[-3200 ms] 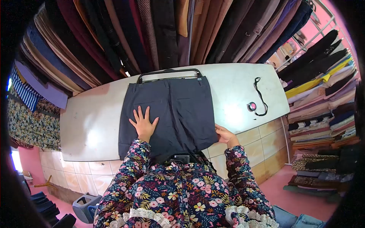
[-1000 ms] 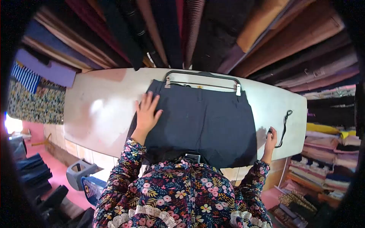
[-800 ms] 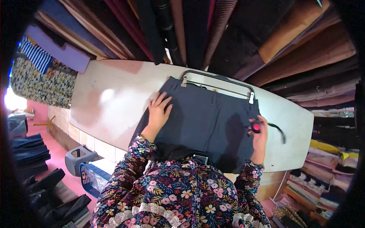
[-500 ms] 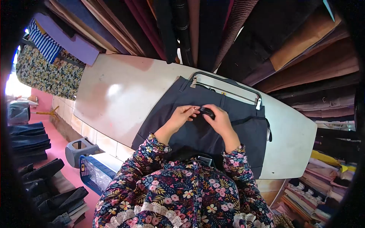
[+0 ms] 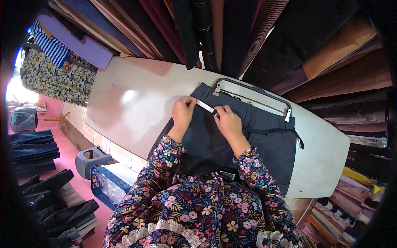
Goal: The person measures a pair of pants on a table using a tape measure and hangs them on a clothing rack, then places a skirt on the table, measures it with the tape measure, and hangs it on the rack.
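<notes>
The 2 hands are a little apart over the dark garment, each closed on part of a tape measure. The left hand pinches the free end of a short white tape, and the right hand grips the tape case, mostly hidden by the fingers. Just half a second ago the hands were nearly together around the case, with no white strip showing; now it's drawn out between them, and the left hand has moved up to the garment's waist corner.

From the right hand, a black strap trails rightward over the cloth, its looped end near the side edge. The garment lies flat on the pale surface, below and between the hands. Beyond them, a hanger is clipped to its waist by 2 clips. Well left of the hands, down low, stand a grey stool and a blue basket.
</notes>
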`<action>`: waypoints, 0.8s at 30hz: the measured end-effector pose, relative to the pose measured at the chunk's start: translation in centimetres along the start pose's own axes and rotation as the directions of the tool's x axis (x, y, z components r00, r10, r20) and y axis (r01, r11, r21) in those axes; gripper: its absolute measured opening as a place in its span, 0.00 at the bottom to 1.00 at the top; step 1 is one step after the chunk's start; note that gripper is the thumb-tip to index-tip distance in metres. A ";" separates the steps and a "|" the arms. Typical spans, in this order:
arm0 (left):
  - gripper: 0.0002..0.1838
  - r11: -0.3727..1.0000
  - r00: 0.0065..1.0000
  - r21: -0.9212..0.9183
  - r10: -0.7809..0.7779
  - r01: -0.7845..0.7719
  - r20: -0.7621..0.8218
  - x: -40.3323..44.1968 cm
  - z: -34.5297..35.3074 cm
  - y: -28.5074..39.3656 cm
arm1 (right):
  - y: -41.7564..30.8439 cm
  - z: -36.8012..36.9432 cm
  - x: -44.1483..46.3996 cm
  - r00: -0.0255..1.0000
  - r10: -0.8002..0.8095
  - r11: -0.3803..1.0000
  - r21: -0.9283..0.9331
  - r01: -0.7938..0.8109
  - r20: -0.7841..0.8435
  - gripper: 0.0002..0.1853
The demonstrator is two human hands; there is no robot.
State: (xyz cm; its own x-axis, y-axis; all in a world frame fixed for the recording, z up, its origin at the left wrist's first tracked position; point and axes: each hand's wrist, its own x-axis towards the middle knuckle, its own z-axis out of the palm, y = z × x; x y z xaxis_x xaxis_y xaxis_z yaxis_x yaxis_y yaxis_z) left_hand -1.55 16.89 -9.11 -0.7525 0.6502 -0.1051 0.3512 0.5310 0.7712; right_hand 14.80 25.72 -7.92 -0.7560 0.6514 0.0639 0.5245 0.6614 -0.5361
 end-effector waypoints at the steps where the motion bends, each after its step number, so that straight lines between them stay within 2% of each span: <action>1: 0.05 0.997 0.996 0.061 0.056 -0.052 -0.073 0.5 -0.2 0.0 | 0.0 0.3 0.3 1.000 -0.001 1.000 -0.012 0.001 -0.010 0.15; 2: 0.05 0.987 0.983 0.125 0.118 -0.100 -0.144 0.8 -0.2 -0.1 | -0.1 0.5 0.6 1.000 -0.003 1.000 -0.024 0.002 -0.021 0.15; 3: 0.05 0.987 0.983 0.127 0.119 -0.101 -0.143 1.0 -0.1 -0.1 | -0.2 0.7 0.8 1.000 -0.002 1.000 -0.023 0.001 -0.023 0.15; 5: 0.05 0.948 0.955 0.286 0.205 -0.139 -0.215 1.2 0.4 -0.2 | -0.5 1.0 1.2 1.000 0.004 0.999 -0.041 -0.004 -0.011 0.14; 9: 0.04 0.965 0.935 0.244 0.174 -0.099 -0.309 1.1 1.4 -0.5 | -0.9 1.3 1.6 1.000 0.008 0.998 -0.058 -0.009 -0.012 0.13; 11: 0.04 0.957 0.914 0.249 0.227 -0.146 -0.335 1.1 1.4 -1.1 | -1.0 1.2 1.5 1.000 -0.001 0.999 -0.054 0.001 -0.007 0.13; 12: 0.04 0.957 0.915 0.249 0.227 -0.147 -0.333 1.1 1.4 -1.5 | -0.9 1.4 1.5 1.000 0.001 0.999 -0.054 -0.002 -0.007 0.13; 14: 0.08 0.914 0.880 0.305 0.361 -0.268 -0.309 1.2 1.2 -2.1 | -0.9 1.6 1.6 0.999 -0.034 0.997 -0.069 0.032 -0.034 0.13; 15: 0.08 0.913 0.880 0.306 0.363 -0.270 -0.307 1.2 0.9 -2.3 | -1.0 1.6 1.6 0.999 -0.032 0.997 -0.068 0.030 -0.036 0.13; 17: 0.11 0.862 0.890 0.398 0.414 -0.314 -0.193 0.9 0.5 -2.6 | -1.0 1.5 1.7 1.000 -0.018 0.998 -0.066 0.016 -0.020 0.13; 18: 0.11 0.860 0.889 0.400 0.417 -0.317 -0.192 0.6 0.4 -2.5 | -1.0 1.5 1.8 1.000 -0.016 0.998 -0.064 0.015 -0.023 0.13; 20: 0.13 0.712 0.813 0.587 0.562 -0.384 -0.150 -0.1 0.2 -2.7 | -1.1 1.6 1.8 0.999 -0.013 0.998 -0.066 0.011 -0.032 0.13; 24: 0.15 0.676 0.835 0.622 0.547 -0.395 -0.063 -0.5 0.1 -3.1 | -1.0 1.7 1.9 1.000 -0.005 0.997 -0.073 0.003 -0.023 0.14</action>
State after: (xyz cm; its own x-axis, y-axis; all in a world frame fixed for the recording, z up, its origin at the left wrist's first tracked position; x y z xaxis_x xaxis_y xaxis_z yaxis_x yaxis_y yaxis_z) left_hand -2.24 14.98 -11.55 -0.4713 0.7991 0.3733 0.8815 0.4398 0.1718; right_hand 12.17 25.63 -8.73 -0.7494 0.6565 0.0860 0.5491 0.6888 -0.4734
